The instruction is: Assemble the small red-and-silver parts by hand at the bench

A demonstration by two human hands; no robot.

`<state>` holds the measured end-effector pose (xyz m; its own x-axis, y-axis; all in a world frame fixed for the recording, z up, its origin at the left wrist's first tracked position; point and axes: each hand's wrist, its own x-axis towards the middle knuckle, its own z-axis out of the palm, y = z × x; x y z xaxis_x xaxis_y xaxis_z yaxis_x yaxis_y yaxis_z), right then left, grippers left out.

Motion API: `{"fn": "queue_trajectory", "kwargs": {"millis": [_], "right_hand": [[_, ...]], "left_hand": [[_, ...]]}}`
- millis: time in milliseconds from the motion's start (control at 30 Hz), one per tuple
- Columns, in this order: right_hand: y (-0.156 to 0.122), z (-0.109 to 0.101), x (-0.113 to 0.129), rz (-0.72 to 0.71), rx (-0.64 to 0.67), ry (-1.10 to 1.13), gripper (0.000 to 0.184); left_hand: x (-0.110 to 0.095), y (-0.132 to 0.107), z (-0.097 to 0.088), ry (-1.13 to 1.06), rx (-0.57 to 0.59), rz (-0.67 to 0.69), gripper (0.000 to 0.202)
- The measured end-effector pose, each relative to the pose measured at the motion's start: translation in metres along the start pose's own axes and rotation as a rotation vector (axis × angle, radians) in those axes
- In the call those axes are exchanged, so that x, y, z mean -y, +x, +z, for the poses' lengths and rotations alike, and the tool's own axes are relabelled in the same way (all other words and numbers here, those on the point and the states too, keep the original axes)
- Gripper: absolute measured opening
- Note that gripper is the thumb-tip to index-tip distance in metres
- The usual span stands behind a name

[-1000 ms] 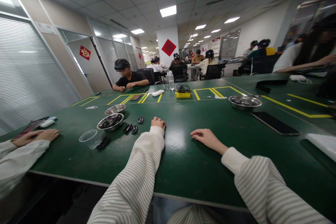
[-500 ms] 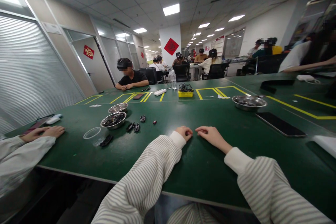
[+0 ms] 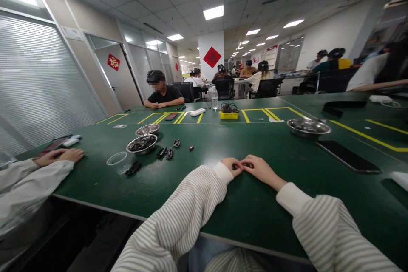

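My left hand (image 3: 232, 165) and my right hand (image 3: 259, 169) rest on the green table (image 3: 223, 204) right in front of me, their fingertips touching. Both are curled in a pinch around a small dark part (image 3: 238, 166) that shows between the fingers. It is too small to make out. A little way to the left lie another tiny dark piece (image 3: 191, 148) and several black clips (image 3: 166, 153). Beside them stands a steel bowl (image 3: 142, 143) filled with more dark parts.
A second steel bowl (image 3: 147, 129), a clear plastic cup (image 3: 116, 158) and a black part (image 3: 133, 168) lie at the left. A co-worker's hands (image 3: 60, 156) rest at the far left. A third bowl (image 3: 308, 127) and a phone (image 3: 349, 157) are at the right. People sit at tables beyond.
My left hand left the spot near the clips and slid right, leaving a tiny piece there. My right hand came in to meet it. The two now pinch a small dark part.
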<state>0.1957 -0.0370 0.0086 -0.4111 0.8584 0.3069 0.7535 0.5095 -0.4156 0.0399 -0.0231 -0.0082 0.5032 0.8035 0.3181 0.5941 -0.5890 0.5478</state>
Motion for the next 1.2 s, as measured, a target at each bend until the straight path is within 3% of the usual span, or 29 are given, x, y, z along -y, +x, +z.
{"fn": "queue_trajectory", "kwargs": {"millis": [167,300,367,467,533,600,700,833,1033,1200], "right_hand": [[-0.001,0.001,0.001,0.003,-0.009,-0.033,0.025],[-0.003,0.000,0.004,-0.014,0.000,-0.035,0.026],[-0.004,-0.001,0.005,-0.019,0.006,-0.028,0.023],[-0.005,-0.001,0.005,-0.021,-0.001,-0.027,0.020],[-0.005,-0.001,0.004,-0.018,-0.018,-0.028,0.018],[-0.005,-0.002,0.003,-0.017,-0.034,-0.023,0.017],[-0.005,-0.003,0.004,-0.029,-0.053,-0.011,0.015],[-0.005,-0.004,0.005,-0.022,-0.092,-0.003,0.013],[-0.003,-0.004,-0.002,0.075,-0.088,-0.023,0.018],[-0.001,-0.004,-0.007,0.149,-0.046,0.056,0.023]], "left_hand": [[0.002,0.003,-0.007,-0.019,0.040,-0.016,0.014],[0.021,0.007,-0.037,0.269,-0.107,-0.127,0.015],[0.037,0.005,-0.058,0.480,-0.234,-0.258,0.017],[0.064,-0.003,-0.084,0.669,-0.334,-0.606,0.025],[0.080,-0.008,-0.094,0.686,-0.328,-0.794,0.028],[0.091,-0.011,-0.097,0.635,-0.275,-0.851,0.026],[0.097,-0.008,-0.095,0.552,-0.185,-0.744,0.022],[0.090,0.001,-0.082,0.491,-0.107,-0.564,0.021],[0.063,0.004,-0.050,0.303,-0.027,-0.211,0.027],[0.033,0.000,-0.028,0.238,0.026,-0.029,0.024]]}}
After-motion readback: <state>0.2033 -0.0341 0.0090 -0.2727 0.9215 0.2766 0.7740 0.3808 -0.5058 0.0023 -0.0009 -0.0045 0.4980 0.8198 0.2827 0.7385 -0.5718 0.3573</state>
